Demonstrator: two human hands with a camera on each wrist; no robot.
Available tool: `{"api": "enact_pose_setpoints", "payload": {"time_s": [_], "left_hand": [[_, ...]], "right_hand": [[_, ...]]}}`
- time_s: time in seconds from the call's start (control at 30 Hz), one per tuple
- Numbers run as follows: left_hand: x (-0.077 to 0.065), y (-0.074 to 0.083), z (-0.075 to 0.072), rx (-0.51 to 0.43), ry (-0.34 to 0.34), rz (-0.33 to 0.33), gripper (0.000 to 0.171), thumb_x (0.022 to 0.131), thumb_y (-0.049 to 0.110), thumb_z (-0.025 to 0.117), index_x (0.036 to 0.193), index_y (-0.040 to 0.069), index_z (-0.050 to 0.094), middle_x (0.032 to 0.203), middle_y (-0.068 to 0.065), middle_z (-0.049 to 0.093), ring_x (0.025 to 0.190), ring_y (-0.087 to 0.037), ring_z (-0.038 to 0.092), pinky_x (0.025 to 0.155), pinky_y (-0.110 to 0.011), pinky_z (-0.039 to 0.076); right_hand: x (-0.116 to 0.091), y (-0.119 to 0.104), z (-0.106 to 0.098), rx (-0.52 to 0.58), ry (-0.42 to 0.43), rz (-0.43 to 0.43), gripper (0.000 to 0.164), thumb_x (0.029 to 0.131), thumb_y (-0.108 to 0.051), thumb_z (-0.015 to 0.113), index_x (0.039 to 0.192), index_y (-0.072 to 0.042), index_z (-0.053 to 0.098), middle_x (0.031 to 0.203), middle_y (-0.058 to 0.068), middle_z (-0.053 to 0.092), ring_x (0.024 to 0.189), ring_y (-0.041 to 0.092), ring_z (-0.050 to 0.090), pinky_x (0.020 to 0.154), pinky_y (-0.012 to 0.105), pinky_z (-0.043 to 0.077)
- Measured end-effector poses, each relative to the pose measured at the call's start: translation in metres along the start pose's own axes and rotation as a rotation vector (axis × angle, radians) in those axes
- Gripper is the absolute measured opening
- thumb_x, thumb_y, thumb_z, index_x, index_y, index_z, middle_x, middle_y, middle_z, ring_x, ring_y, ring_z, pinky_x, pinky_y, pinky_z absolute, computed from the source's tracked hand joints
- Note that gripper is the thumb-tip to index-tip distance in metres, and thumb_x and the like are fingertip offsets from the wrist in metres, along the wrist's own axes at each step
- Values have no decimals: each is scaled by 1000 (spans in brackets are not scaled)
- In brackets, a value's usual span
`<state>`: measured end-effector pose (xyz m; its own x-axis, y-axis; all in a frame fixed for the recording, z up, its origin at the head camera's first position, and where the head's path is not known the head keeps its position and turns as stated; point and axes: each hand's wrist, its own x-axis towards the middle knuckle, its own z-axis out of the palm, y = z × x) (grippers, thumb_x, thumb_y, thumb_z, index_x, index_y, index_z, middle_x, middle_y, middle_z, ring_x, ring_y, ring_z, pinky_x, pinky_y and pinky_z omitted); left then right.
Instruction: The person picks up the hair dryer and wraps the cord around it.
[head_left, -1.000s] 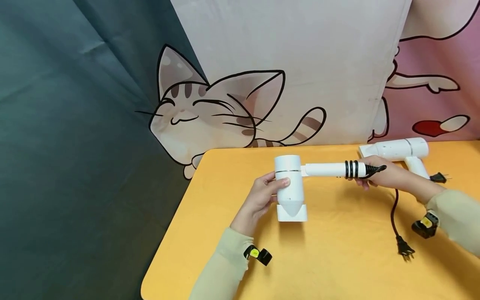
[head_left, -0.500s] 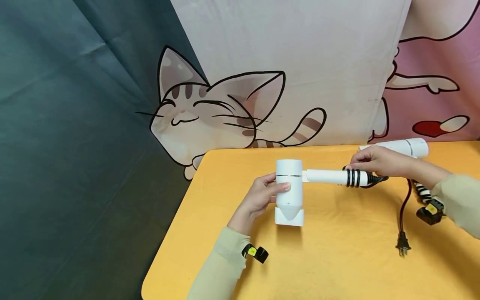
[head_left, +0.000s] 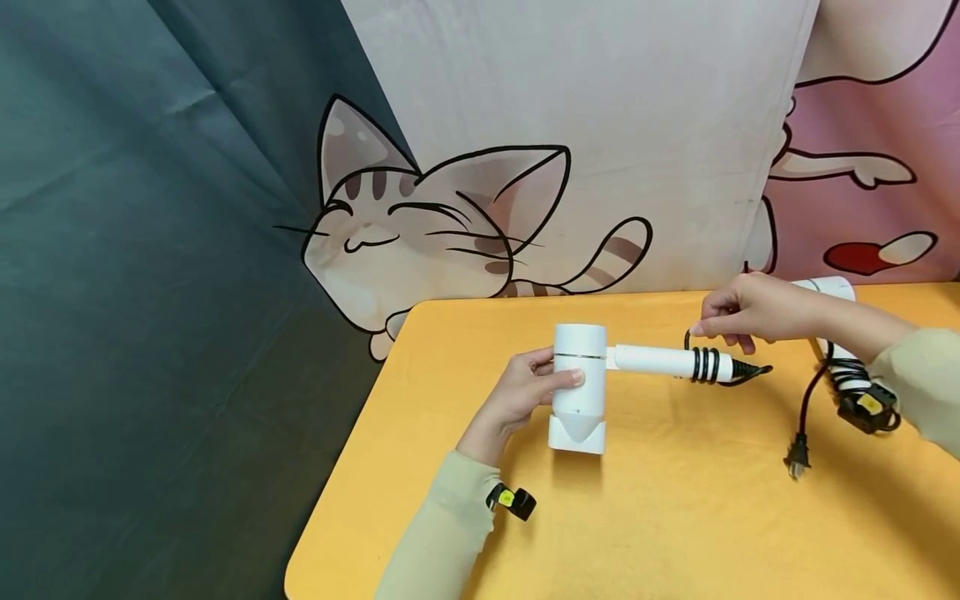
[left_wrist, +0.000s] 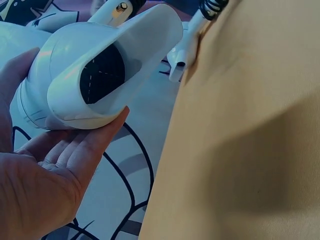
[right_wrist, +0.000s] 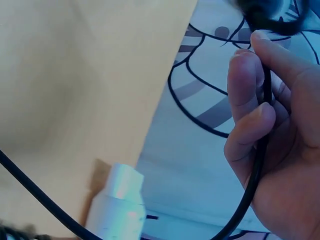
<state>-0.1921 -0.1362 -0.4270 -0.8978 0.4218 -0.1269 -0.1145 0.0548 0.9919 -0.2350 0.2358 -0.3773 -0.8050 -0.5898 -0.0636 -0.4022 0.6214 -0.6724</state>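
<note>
My left hand (head_left: 521,392) holds a white hair dryer (head_left: 588,400) by its barrel, the thumb across the front. Its flat nozzle faces down over the table, and its handle (head_left: 652,359) sticks out to the right. Several turns of black power cord (head_left: 705,365) wrap the handle near its end. Just above those turns, my right hand (head_left: 761,308) pinches the cord between thumb and fingers. In the right wrist view the cord (right_wrist: 260,155) runs through the curled fingers. The cord's plug (head_left: 798,454) dangles below my right forearm.
A second white hair dryer (head_left: 832,287) lies at the back right of the yellow table (head_left: 420,417), partly hidden by my right hand and arm. Black cord is wrapped round its handle. Behind the table hangs a cloth backdrop (head_left: 675,125) with a cartoon cat.
My right hand has gone from the handle's end to above the handle, drawing the cord up. The hanging plug has risen and shifted slightly left. The held dryer sits a little lower.
</note>
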Motion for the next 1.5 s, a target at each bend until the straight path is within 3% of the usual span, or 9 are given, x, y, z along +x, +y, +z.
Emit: {"api": "enact_pose_setpoints", "payload": {"time_s": [0.57, 0.87, 1.17, 1.33, 1.5], "left_hand": [[9, -4, 3, 77, 135, 19, 60, 92, 11, 84, 148, 5, 63, 123, -14, 76, 99, -26, 76, 85, -42, 66], [15, -10, 3, 92, 250, 48, 61, 89, 13, 86, 145, 5, 66, 121, -12, 77, 103, -24, 76, 85, -40, 66], [19, -7, 5, 1, 368, 64, 59, 89, 13, 87, 144, 3, 66, 122, -14, 77, 106, -26, 76, 90, -40, 64], [21, -7, 4, -54, 406, 66, 58, 89, 11, 86, 143, 1, 66, 124, -17, 76, 110, -29, 75, 92, -40, 64], [21, -7, 2, -126, 408, 65, 53, 90, 10, 84, 141, 2, 68, 124, -18, 76, 109, -30, 75, 90, -40, 64]], "right_hand": [[4, -30, -3, -99, 4, -7, 30, 107, -25, 67, 78, -20, 62, 67, -6, 53, 47, 7, 41, 48, 25, 40], [-3, -39, 12, -109, 145, -73, 19, 106, -19, 69, 87, -21, 68, 68, -9, 50, 55, 5, 37, 53, 25, 35], [-11, -44, 43, -29, 288, -107, 17, 109, -16, 63, 94, -20, 68, 70, -11, 53, 55, 4, 36, 51, 26, 35], [-19, -41, 61, 19, 309, -77, 18, 113, -18, 56, 99, -19, 68, 79, -8, 62, 56, 5, 35, 52, 28, 34], [-21, -35, 77, 140, 308, -74, 22, 115, -15, 51, 99, -15, 67, 94, -1, 69, 53, 9, 44, 45, 29, 37]]}}
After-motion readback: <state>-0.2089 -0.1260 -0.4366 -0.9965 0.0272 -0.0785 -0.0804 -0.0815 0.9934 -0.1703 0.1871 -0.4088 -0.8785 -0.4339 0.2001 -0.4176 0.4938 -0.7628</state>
